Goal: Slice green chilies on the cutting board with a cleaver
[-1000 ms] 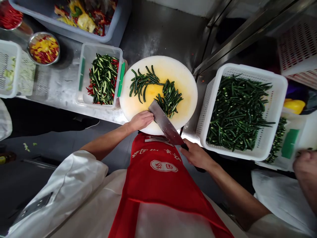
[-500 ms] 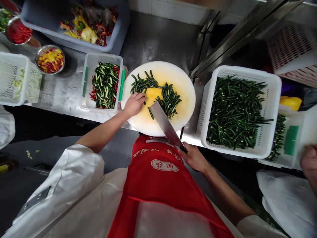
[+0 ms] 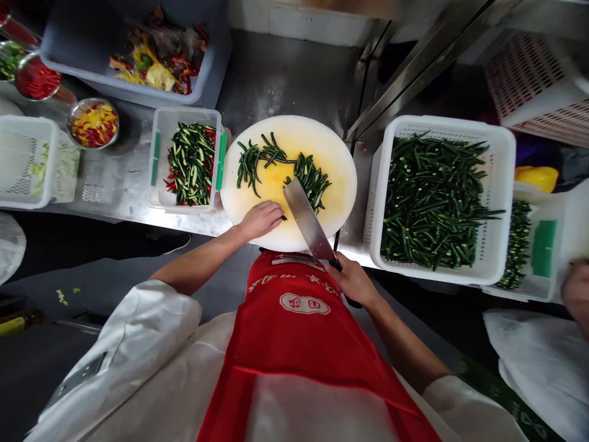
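A round white cutting board [image 3: 340,212] with a yellow stain lies on the steel counter in front of me. My left hand [image 3: 262,220] is closed low over its front left part, with the dark end of a green pepper showing at the fingertips. My right hand [image 3: 352,279] grips the black handle of a cleaver [image 3: 310,222], whose blade slants over the board, its tip beside a pile of green peppers [image 3: 314,181]. More green peppers [image 3: 249,164] lie at the board's back left.
Left of the board stands a clear box [image 3: 159,199] of cut green and red peppers; behind it, a grey bin [image 3: 124,86] of scraps. On the right is a white basket [image 3: 508,202] of green peppers. Another person's hand [image 3: 577,291] shows at the right edge.
My left hand has moved from the peppers at the board's left toward its front edge, a pepper end at its fingers. The peppers there are more spread. The cleaver has barely moved.
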Available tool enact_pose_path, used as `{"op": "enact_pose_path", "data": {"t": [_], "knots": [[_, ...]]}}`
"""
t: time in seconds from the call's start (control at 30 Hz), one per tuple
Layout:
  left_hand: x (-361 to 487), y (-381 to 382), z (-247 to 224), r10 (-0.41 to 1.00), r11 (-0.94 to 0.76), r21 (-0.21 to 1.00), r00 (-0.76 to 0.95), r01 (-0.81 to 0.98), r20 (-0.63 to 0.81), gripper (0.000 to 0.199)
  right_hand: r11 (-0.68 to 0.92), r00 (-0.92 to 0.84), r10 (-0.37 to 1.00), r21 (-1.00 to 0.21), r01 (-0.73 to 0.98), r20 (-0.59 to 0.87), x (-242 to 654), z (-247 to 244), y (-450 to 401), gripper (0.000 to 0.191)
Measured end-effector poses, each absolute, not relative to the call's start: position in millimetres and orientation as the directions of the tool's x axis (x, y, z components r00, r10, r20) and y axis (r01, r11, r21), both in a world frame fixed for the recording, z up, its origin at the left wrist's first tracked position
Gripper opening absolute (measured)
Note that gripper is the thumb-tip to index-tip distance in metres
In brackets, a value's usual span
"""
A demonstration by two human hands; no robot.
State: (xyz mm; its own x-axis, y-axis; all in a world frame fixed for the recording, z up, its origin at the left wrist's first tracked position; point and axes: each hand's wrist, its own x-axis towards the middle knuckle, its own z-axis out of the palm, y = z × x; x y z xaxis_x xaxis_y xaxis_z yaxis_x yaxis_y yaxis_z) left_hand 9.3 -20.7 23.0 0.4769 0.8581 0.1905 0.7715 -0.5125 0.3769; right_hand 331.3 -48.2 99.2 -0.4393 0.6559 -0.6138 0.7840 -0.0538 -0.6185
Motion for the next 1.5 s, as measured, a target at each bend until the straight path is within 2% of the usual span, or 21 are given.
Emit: {"op": "enact_pose_path", "data": {"t": [0.17, 0.27, 0.43, 0.67, 0.77, 0.87, 1.03, 1.1, 1.17, 1.23, 1.3, 1.37, 1.5], "knots": [[14.9, -36.5, 4.8, 0.859, -0.508, 0.477, 0.465, 0.717, 0.215, 0.023, 0.002, -0.477, 0.606, -0.598, 0.802, -0.637, 328.0, 106.7, -46.0, 0.025], [11.3, -36.9, 6.6, 0.850, -0.521, 0.469, 0.484, 0.713, 0.208, 0.024, 0.012, -0.481, 0.590, -0.588, 0.809, -0.649, 327.2, 114.7, -44.4, 0.026], [10.3, -36.7, 6.2, 0.847, -0.530, 0.420, 0.482, 0.737, 0.223, 0.024, 0.025, -0.546, 0.546, -0.639, 0.769, -0.635, 326.7, 126.3, -38.6, 0.025], [8.8, -33.8, 2.4, 0.854, -0.513, 0.472, 0.480, 0.717, 0.200, 0.026, 0.035, -0.521, 0.490, -0.582, 0.813, -0.699, 336.0, 133.6, -25.8, 0.016], [8.6, -33.2, 1.6, 0.869, -0.481, 0.504, 0.467, 0.718, 0.164, 0.027, 0.045, -0.519, 0.494, -0.576, 0.816, -0.697, 331.6, 124.3, -25.6, 0.014], [8.0, -32.4, 0.5, 0.868, -0.470, 0.540, 0.476, 0.698, 0.140, 0.025, 0.067, -0.519, 0.562, -0.590, 0.805, -0.644, 313.0, 102.5, -27.2, 0.014], [3.1, -39.8, 6.9, 0.860, -0.472, 0.562, 0.494, 0.679, 0.125, 0.023, 0.014, -0.520, 0.608, -0.647, 0.762, -0.600, 292.6, 75.1, -22.6, 0.019], [-2.3, -48.6, 11.8, 0.893, -0.425, 0.584, 0.427, 0.692, 0.144, 0.023, 0.006, -0.522, 0.621, -0.663, 0.749, -0.584, 300.1, 75.0, -20.7, 0.020], [-10.1, -58.3, 15.6, 0.944, -0.328, 0.599, 0.285, 0.731, 0.169, 0.023, -0.010, -0.497, 0.656, -0.666, 0.746, -0.568, 313.0, 79.5, -21.2, 0.021], [-18.4, -65.3, 17.4, 0.971, -0.228, 0.594, 0.134, 0.772, 0.199, 0.021, -0.053, -0.465, 0.671, -0.662, 0.748, -0.578, 326.2, 86.4, -23.7, 0.022], [-24.3, -66.5, 17.4, 0.972, -0.190, 0.575, 0.069, 0.796, 0.225, 0.021, -0.093, -0.448, 0.659, -0.657, 0.748, -0.604, 335.9, 93.9, -27.4, 0.023], [-25.2, -60.9, 16.7, 0.966, -0.228, 0.553, 0.116, 0.801, 0.230, 0.022, -0.113, -0.452, 0.644, -0.662, 0.741, -0.617, 340.9, 100.2, -31.6, 0.024], [-13.2, -38.4, 16.6, 0.923, -0.376, 0.493, 0.364, 0.785, 0.126, 0.030, -0.085, -0.464, 0.647, -0.662, 0.745, -0.605, 341.6, 105.6, -39.5, 0.026]]}}
